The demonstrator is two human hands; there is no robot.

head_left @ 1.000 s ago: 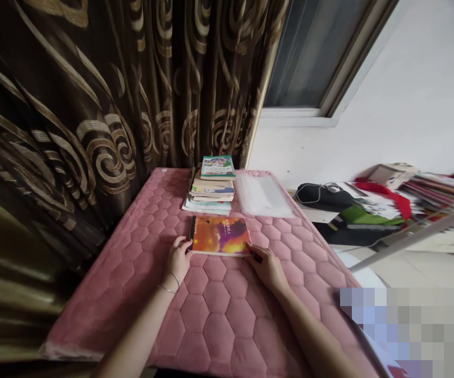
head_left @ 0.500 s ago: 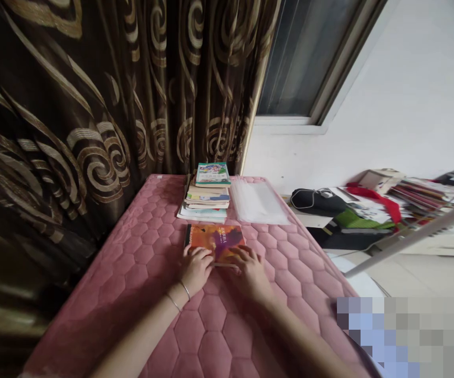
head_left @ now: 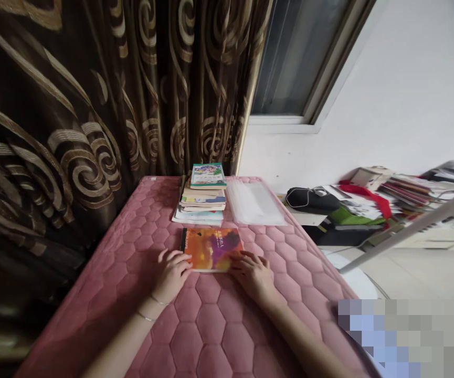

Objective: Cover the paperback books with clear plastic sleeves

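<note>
A paperback book [head_left: 210, 247] with an orange and purple cover lies flat on the pink quilted mattress [head_left: 211, 315]. My left hand [head_left: 172, 270] is at its lower left corner, fingertips touching the edge and the fingers loosely spread. On the lower right corner of the cover rest the fingers of my right hand [head_left: 252, 274], apart and slightly bent; its thumb is hard to make out. Behind the book stands a stack of books [head_left: 203, 202], topped by a green-edged book [head_left: 208, 175]. Beside the stack lies a pile of clear plastic sleeves [head_left: 256, 203].
A patterned brown curtain [head_left: 93, 131] hangs along the left and back. To the right, a low cluttered surface holds a black pouch [head_left: 307, 198], a red cloth [head_left: 368, 197] and piled papers and books [head_left: 411, 184]. A white slanted pole [head_left: 400, 233] crosses in front.
My left hand has slid left off the cover to the book's corner, uncovering more of it. My right hand stays by the right corner. The whole view has shifted slightly.
</note>
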